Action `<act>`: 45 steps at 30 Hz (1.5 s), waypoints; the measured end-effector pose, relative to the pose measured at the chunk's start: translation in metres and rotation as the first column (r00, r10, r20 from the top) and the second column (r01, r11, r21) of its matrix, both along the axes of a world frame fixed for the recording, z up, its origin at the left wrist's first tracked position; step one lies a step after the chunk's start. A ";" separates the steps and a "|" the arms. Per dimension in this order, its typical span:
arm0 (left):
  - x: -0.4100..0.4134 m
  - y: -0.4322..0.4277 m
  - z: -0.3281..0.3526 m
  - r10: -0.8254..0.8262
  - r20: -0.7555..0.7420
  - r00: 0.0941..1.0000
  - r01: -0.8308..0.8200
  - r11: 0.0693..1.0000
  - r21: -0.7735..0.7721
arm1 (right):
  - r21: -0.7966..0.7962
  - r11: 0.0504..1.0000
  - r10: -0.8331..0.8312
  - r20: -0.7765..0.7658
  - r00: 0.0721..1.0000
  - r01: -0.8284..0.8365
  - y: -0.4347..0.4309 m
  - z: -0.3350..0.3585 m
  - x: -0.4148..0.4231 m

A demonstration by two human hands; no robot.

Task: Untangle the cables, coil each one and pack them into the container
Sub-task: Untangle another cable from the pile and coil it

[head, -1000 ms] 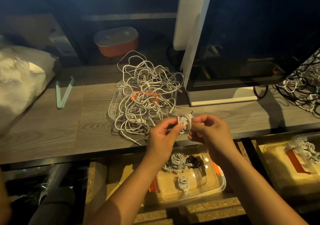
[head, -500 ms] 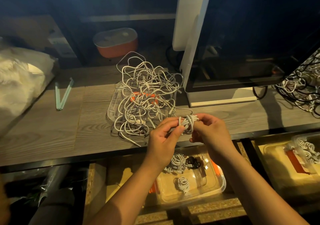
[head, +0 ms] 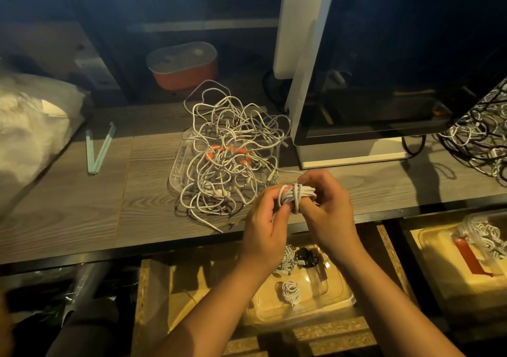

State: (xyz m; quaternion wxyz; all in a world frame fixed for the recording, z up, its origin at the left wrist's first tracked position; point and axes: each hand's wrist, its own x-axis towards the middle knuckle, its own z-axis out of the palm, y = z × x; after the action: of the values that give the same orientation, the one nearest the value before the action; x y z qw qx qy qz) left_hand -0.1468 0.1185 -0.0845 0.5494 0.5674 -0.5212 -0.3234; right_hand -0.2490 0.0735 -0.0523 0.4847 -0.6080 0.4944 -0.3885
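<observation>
A tangle of cables (head: 233, 153) lies heaped on the worktop (head: 82, 205), partly over a clear tray (head: 177, 175), likely kept within reach for drawing out one cable at a time. Just in front of it, over the worktop's near edge, the left hand (head: 264, 225) pinches one end of a coiled cable (head: 297, 194) with curled fingers (head: 271, 199). The bundle's long axis runs left to right, with wrap turns crossing its middle. The right hand (head: 326, 205) grips the other end, fingers curled round it, seemingly to cinch the wrap. A loose strand leads back toward the tangle. Below the hands sits the container (head: 348, 299), already holding coils, handy for dropping this one in.
</observation>
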 end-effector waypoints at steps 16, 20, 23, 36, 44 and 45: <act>0.004 -0.010 0.000 0.057 -0.190 0.980 -0.031 0.990 0.138 | 0.414 0.896 0.065 0.230 0.971 -0.159 -0.012 0.020 -0.006; 0.006 -0.008 0.003 0.043 -0.481 0.876 0.039 0.987 0.159 | 0.383 0.906 0.094 0.232 0.968 -0.180 -0.009 0.023 0.000; 0.005 -0.009 0.008 0.065 -0.477 0.877 0.026 0.983 0.182 | 0.394 0.898 0.099 0.252 0.963 -0.195 -0.006 0.022 0.002; 0.012 -0.017 0.006 -0.009 -0.705 0.709 0.143 0.981 0.132 | 0.604 0.732 0.013 0.449 0.893 -0.315 -0.013 0.021 0.001; 0.021 -0.022 0.005 -0.082 -0.799 0.596 0.264 0.959 0.099 | 0.465 0.873 -0.070 0.421 0.904 -0.149 -0.012 0.023 0.008; 0.023 -0.022 0.005 -0.103 -0.798 0.594 0.275 0.958 0.082 | 0.442 0.889 -0.088 0.419 0.904 -0.118 -0.012 0.024 0.010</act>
State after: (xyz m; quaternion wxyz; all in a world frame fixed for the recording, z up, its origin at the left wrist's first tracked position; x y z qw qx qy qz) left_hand -0.1241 0.0965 -0.0800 0.6254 0.3605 -0.2506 -0.6451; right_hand -0.2390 0.0617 -0.0288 0.7136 -0.3803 0.4484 -0.3809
